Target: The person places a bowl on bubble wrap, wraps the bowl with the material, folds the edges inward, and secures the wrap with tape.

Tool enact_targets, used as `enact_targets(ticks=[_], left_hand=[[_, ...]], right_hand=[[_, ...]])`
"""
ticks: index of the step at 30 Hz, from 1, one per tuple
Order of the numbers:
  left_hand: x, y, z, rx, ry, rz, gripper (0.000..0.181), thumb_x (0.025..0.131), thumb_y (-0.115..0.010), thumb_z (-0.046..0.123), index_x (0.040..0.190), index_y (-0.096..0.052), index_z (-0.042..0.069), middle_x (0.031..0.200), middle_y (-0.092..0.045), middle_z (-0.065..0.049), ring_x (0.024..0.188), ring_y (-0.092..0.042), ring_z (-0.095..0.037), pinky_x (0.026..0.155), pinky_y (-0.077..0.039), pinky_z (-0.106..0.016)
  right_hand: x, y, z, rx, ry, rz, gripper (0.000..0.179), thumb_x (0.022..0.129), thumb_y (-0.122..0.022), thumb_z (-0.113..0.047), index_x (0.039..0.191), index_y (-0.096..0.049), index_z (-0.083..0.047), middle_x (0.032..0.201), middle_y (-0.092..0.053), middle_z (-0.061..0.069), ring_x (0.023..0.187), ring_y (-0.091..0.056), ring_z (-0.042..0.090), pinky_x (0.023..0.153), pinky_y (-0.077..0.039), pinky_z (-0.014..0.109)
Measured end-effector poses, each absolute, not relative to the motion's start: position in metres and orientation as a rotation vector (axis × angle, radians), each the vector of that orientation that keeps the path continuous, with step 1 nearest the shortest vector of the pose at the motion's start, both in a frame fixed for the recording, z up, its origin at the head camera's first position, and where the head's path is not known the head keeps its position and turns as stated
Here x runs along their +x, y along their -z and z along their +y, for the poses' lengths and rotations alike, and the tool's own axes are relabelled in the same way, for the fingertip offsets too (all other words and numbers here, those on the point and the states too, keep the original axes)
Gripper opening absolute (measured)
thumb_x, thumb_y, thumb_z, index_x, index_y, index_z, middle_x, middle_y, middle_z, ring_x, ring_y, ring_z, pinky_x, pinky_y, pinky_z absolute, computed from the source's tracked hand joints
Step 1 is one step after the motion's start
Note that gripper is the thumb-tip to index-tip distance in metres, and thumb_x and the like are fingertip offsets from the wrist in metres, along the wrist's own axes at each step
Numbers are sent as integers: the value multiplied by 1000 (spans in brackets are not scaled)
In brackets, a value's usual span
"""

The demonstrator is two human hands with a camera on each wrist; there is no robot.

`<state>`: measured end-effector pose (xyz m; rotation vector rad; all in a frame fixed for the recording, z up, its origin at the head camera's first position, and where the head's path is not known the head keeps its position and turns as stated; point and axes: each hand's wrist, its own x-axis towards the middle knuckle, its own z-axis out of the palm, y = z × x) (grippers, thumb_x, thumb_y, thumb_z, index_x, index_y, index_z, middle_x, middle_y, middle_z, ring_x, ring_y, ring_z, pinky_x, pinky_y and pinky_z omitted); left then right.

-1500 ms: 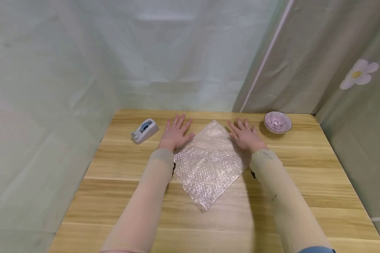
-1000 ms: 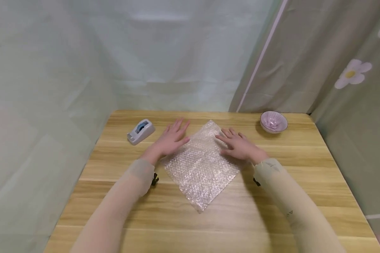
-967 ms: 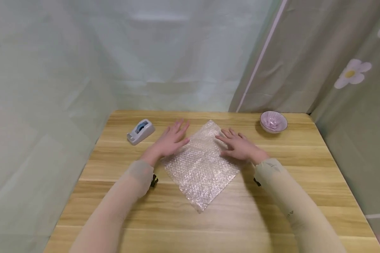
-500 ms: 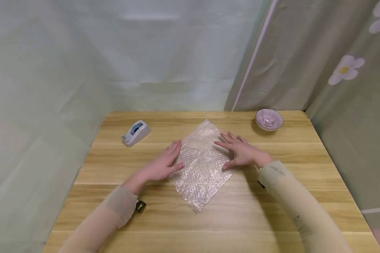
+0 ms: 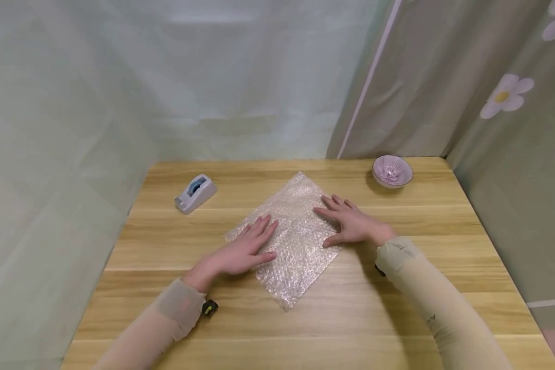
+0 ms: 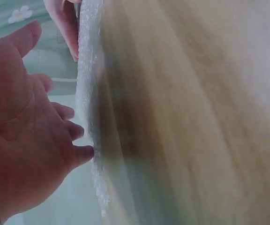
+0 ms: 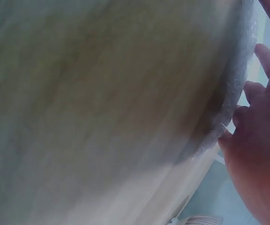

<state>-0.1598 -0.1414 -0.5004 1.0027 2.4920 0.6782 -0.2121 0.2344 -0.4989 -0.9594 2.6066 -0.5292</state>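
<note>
A sheet of clear bubble wrap (image 5: 300,226) lies on the wooden table, turned so that one corner points at the person. My left hand (image 5: 242,249) spreads over its left part, fingers straight and apart, and hides some of that side. On the right side my right hand (image 5: 351,223) touches the sheet with spread, slightly bent fingers. Seen from the left wrist, the palm of the left hand (image 6: 27,126) faces the bubble wrap (image 6: 90,84), with the little fingertip at its surface. In the right wrist view, fingertips of the right hand (image 7: 259,122) meet the bubble wrap's edge (image 7: 236,79).
A white tape dispenser (image 5: 196,193) with a blue core stands at the back left of the table (image 5: 333,329). A purple striped bowl (image 5: 392,171) sits near the back right corner. Pale curtains (image 5: 240,92) hang behind and at both sides.
My left hand has moved from the sheet's upper left edge toward the person and onto its left part. My right hand has shifted slightly nearer the person. The view has turned a little.
</note>
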Motion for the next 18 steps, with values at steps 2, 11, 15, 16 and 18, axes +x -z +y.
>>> enact_targets(ticks=[2, 11, 15, 16, 18], left_hand=[[-160, 500, -141, 985, -659, 2494, 85, 111, -45, 58, 173, -3, 17, 178, 6, -19, 163, 6, -39, 130, -1, -59], [-154, 499, -137, 936, -634, 2501, 86, 111, -44, 59, 173, -5, 14, 176, 6, -23, 162, 9, -42, 129, 4, -61], [-148, 495, -132, 919, -621, 2502, 87, 110, -46, 59, 172, -7, 12, 175, 6, -25, 162, 8, -44, 129, 4, -61], [-146, 494, -131, 908, -614, 2501, 87, 110, -47, 58, 172, -7, 11, 175, 6, -26, 161, 8, -45, 129, 4, -61], [-145, 493, -130, 881, -595, 2505, 88, 110, -47, 58, 172, -7, 11, 174, 7, -28, 161, 8, -45, 128, 4, -62]], right_hand=[[-213, 499, 234, -940, 529, 2600, 105, 89, -83, -58, 170, -31, -16, 177, -6, 22, 161, 0, 51, 126, -2, 71], [-212, 505, 232, -873, 550, 2587, 106, 90, -81, -57, 171, -26, -16, 178, 1, 20, 161, 8, 48, 127, 3, 69], [-212, 507, 233, -844, 566, 2585, 107, 91, -81, -58, 171, -25, -17, 178, 2, 20, 161, 10, 48, 126, 6, 68], [-212, 507, 232, -834, 565, 2581, 107, 91, -80, -59, 172, -24, -18, 179, 3, 19, 162, 11, 47, 127, 7, 67], [-212, 508, 232, -819, 576, 2576, 108, 91, -79, -61, 172, -22, -19, 179, 4, 18, 162, 12, 46, 127, 8, 66]])
